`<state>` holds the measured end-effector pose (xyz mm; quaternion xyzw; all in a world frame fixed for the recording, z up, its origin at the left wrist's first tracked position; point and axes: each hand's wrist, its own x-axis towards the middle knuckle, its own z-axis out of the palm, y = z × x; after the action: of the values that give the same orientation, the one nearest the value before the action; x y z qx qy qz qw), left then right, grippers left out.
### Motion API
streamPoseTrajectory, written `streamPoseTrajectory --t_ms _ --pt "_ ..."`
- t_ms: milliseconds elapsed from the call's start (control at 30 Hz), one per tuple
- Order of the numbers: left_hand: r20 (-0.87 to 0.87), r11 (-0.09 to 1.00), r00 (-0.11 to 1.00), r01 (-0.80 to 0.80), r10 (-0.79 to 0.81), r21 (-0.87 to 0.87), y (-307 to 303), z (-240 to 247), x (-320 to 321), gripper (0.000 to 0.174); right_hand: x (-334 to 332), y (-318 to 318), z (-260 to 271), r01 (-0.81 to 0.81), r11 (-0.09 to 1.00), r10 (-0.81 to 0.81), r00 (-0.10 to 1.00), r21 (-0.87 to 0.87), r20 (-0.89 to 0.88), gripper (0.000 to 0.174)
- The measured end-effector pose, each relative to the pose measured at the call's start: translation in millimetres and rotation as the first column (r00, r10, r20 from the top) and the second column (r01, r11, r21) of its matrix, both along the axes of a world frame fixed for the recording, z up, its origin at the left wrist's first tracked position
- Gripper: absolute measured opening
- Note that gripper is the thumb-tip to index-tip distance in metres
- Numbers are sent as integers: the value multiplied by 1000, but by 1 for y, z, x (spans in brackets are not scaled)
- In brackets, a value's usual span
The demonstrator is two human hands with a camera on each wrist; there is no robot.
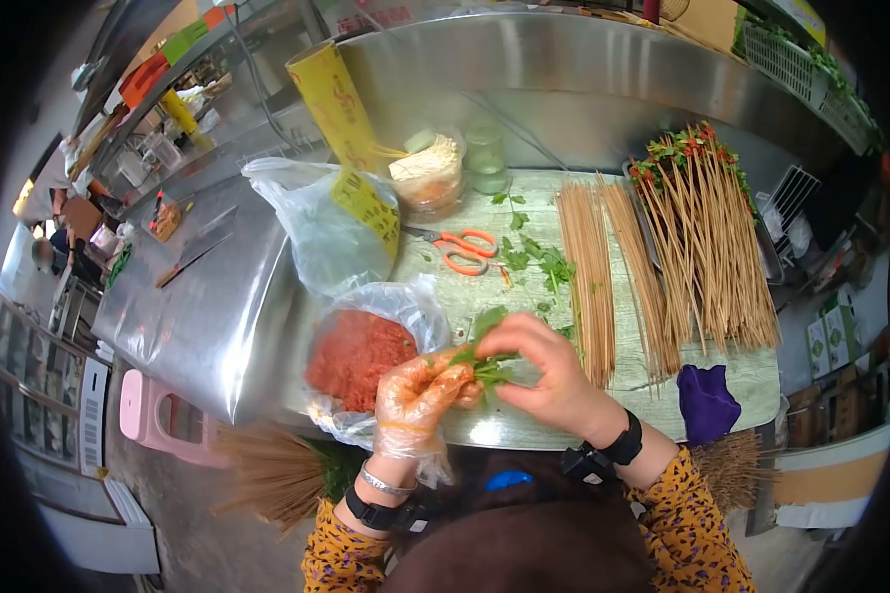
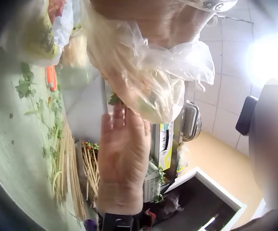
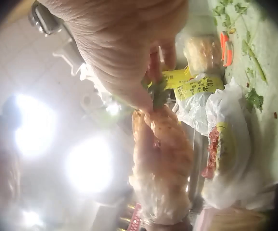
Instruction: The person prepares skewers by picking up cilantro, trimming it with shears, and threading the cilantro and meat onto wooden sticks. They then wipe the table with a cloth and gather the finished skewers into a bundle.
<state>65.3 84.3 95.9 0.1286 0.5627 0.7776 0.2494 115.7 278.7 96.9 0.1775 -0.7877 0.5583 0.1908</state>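
In the head view, my left hand [image 1: 413, 393], in a clear plastic glove with a band at the wrist, pinches green leafy herbs [image 1: 489, 370] above the board's front edge. My bare right hand [image 1: 556, 383] meets it from the other side, thumb and fingers pinching the same leaves. Close beside the left hand lies red minced meat [image 1: 361, 358] in an open plastic bag [image 1: 427, 308]. The right wrist view shows dark green leaves [image 3: 157, 94] between the right fingers and the gloved left hand [image 3: 160, 154]. From the left wrist view, the glove hides most of the grip.
Orange-handled scissors [image 1: 468, 252] and loose herb sprigs [image 1: 539, 259] lie on the pale board [image 1: 465, 212]. Bare wooden skewers [image 1: 588, 287] lie to the right, beside a tray piled with filled skewers [image 1: 717, 252]. A knife [image 1: 190, 263] rests on the steel counter [image 1: 208, 326] at left.
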Motion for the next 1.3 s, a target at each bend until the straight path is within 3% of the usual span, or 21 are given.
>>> streamPoseTrajectory --t_ms 67,100,200,333,433,533,567,600,667,700,800,833,933,967,1000,1067,1167,1267,1300 --pt "99 995 994 -59 51 78 0 2 0 29 2 -5 -1 114 970 -89 988 -213 122 68" --pt "112 996 992 -61 53 70 1 3 0 29 0 0 -9 -28 966 90 969 -258 231 84" --pt "148 997 988 -44 34 64 5 2 2 28 -4 -13 -25 -171 706 477 832 -687 283 83" --pt "142 984 990 -19 -6 177 5 -4 -2 30 -14 -15 -21 -187 857 299 940 -480 167 43" --pt "104 979 994 -53 32 197 -1 0 -5 24 -18 -26 -15 -112 919 175 975 -378 139 25" --pt "-70 993 991 -116 117 24 -11 7 -2 16 -20 -36 -14 -17 681 359 879 -732 314 20" --pt "-154 988 979 -144 134 -54 -14 8 -2 13 -21 -41 -12 96 606 385 833 -790 397 19" --pt "-363 984 924 -159 121 -76 -18 6 -4 12 -22 -43 -12 105 567 436 803 -817 406 19" --pt "-718 970 693 -213 64 -118 -29 1 -8 12 -23 -43 -16 130 486 543 730 -864 415 19" --pt "-790 951 612 -243 -2 -190 -37 6 -8 17 -20 -46 -14 152 494 552 706 -856 444 18" --pt "-742 957 662 -136 -103 -255 -60 -10 -8 16 -16 -55 -27 120 631 507 685 -767 524 16" --pt "-712 966 692 -86 -117 -242 -65 -10 -9 21 -16 -58 -35 112 631 503 694 -768 514 17" --pt "-295 975 938 -209 180 -71 -93 -21 -9 30 -14 -54 -39 174 678 353 775 -714 524 16" --pt "-413 950 887 -281 205 -133 -109 -23 -21 39 -14 -49 -44 198 650 331 795 -734 509 16" --pt "-321 943 913 -306 253 -128 -128 -28 -31 40 -13 -46 -46 227 646 297 804 -729 514 15" --pt "-295 911 898 -382 328 -151 -149 -28 -46 33 -9 -43 -48 280 637 230 821 -718 523 14" --pt "-471 769 826 -508 309 -388 -153 -22 -55 22 0 -45 -62 311 647 179 825 -696 535 12" --pt "-800 558 599 -669 13 -492 -148 -9 -56 15 7 -44 -78 324 645 153 832 -692 533 11" --pt "-825 549 565 -686 -12 -478 -146 -11 -57 15 8 -43 -81 329 641 143 837 -694 529 10"
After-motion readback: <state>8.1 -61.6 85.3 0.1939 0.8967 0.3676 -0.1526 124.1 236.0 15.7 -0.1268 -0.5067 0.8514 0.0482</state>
